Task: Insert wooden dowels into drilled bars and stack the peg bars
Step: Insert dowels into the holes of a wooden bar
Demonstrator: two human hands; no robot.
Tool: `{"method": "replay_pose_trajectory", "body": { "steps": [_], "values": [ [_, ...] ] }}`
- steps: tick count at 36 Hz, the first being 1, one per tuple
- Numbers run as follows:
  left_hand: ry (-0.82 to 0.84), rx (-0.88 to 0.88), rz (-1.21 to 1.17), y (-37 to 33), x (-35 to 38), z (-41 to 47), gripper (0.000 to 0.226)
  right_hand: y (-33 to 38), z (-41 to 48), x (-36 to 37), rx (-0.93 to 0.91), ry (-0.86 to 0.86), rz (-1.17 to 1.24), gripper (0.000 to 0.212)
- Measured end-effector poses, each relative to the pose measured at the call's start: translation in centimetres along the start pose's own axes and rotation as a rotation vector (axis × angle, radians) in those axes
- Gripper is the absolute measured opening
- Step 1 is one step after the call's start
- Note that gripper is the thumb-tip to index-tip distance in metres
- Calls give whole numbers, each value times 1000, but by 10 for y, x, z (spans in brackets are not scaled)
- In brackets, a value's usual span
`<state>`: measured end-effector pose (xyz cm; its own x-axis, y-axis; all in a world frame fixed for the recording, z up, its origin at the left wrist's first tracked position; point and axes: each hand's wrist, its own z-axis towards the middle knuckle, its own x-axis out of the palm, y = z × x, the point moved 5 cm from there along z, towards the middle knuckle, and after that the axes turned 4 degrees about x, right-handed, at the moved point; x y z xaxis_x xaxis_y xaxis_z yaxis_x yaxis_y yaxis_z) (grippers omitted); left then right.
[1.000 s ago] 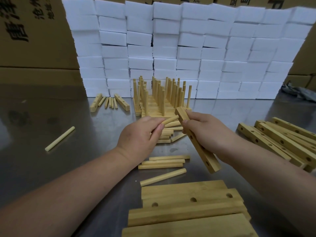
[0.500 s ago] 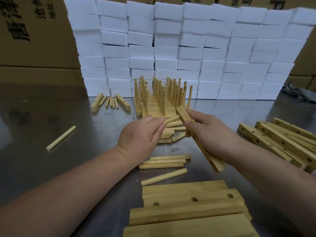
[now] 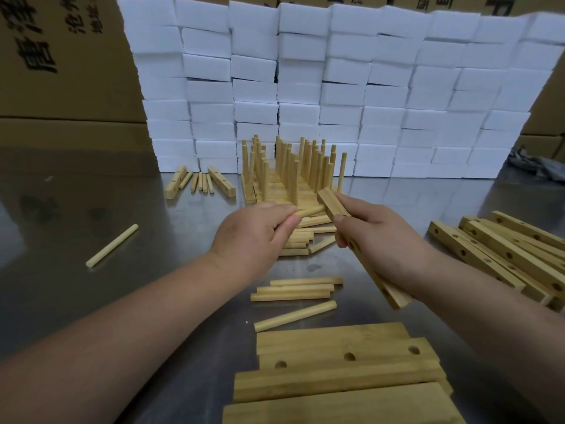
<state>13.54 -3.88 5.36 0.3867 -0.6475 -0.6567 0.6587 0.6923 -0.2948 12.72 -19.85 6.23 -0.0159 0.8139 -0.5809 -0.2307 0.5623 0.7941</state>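
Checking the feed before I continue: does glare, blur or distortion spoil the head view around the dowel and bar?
Head view: even, soft light; steel table shows dull reflections, no harsh glare; fisheye bows the foam-block wall; left hand, dowel, right hand and bar are sharp.

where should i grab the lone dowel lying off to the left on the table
Pinch the lone dowel around its middle, coming straight down from above, finger and thumb on its two long sides. It lies flat and slanted on the metal table, apart from everything else, so both sides are free.
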Motion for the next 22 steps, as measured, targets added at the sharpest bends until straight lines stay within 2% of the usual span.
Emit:
{"method": "replay_pose_trajectory", "body": {
  "steps": [4, 6, 9, 19, 22],
  "values": [
    [42, -38, -5, 1, 3, 1, 24, -1, 0, 1, 5, -3, -18, 39],
    [44, -67, -39, 2, 2, 2, 25, -1, 0, 0, 5, -5, -11, 42],
    [73, -105, -75, 3, 4, 2, 29, -1, 0, -1, 5, -7, 10, 43],
    [190, -405, -319, 9, 9, 5, 29, -3, -1, 0, -10, -22, 9, 42],
    [210, -439, -337, 11, 11, 6, 30, -4, -1, 1, -15, -20, 5, 39]
  ]
}}
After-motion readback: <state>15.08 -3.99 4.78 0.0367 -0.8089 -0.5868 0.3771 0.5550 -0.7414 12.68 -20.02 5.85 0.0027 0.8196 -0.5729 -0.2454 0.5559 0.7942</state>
